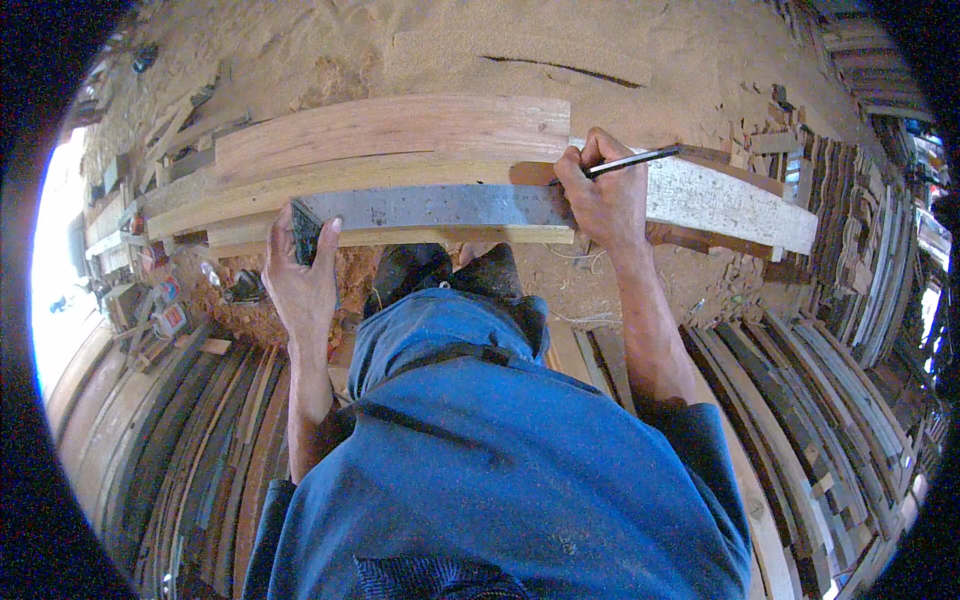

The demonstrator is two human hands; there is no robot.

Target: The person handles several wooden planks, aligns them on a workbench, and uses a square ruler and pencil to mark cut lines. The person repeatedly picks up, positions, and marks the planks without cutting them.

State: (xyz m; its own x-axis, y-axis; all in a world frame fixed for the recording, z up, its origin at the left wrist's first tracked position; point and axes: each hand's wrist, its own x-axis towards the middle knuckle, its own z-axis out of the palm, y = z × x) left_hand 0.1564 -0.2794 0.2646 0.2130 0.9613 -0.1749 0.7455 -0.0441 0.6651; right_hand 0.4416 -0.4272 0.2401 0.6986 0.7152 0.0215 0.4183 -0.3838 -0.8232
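A carpenter's square lies along a pale wooden plank (250, 194). Its long metal blade (450, 206) covers much of the plank, and its dark stock (306, 232) is at the left end. My left hand (303, 268) is closed round that stock, thumb on the near side. My right hand (608, 195) pinches a black-and-white pencil (632, 162), its point close to the far edge of the blade near the right end. The pencil tip is small and partly shaded, so I cannot tell whether it touches the wood.
Behind the plank lies a wider reddish board (400, 130). A white-flaked beam (735, 205) runs out to the right under the work. Sawdust-covered ground (450, 50) stretches beyond. Long timber strips (190, 440) are stacked at both sides, with wood offcuts (770, 140) at the right.
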